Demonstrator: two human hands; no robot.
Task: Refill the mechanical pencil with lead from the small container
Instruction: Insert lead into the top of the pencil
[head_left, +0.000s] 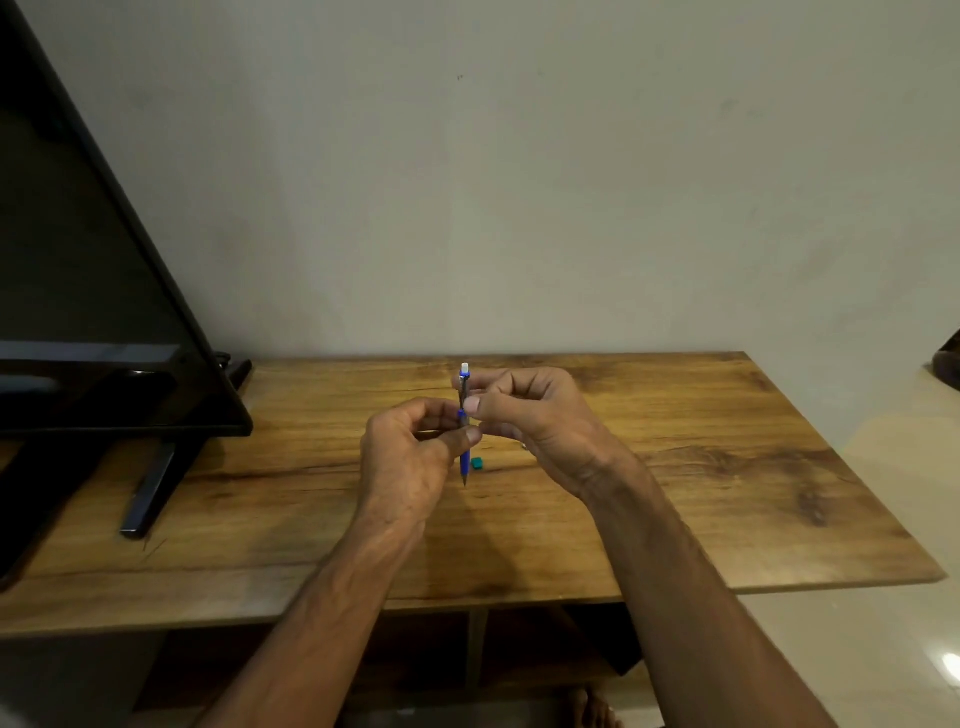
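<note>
Fingers of the left hand pinch the lower barrel of the slim blue mechanical pencil with a white cap, which stands upright above the tabletop, tip down. Just above them the right hand closes thumb and forefinger on the pencil's upper part. Below the hands, a small green square piece lies on the brown wood-grain tabletop; whether it is the lead container is too small to tell. On the left a black flat screen on angled feet stands partly cut off by the frame. A plain pale wall rises behind. Something dark at the right edge is cut off and unclear.
</note>
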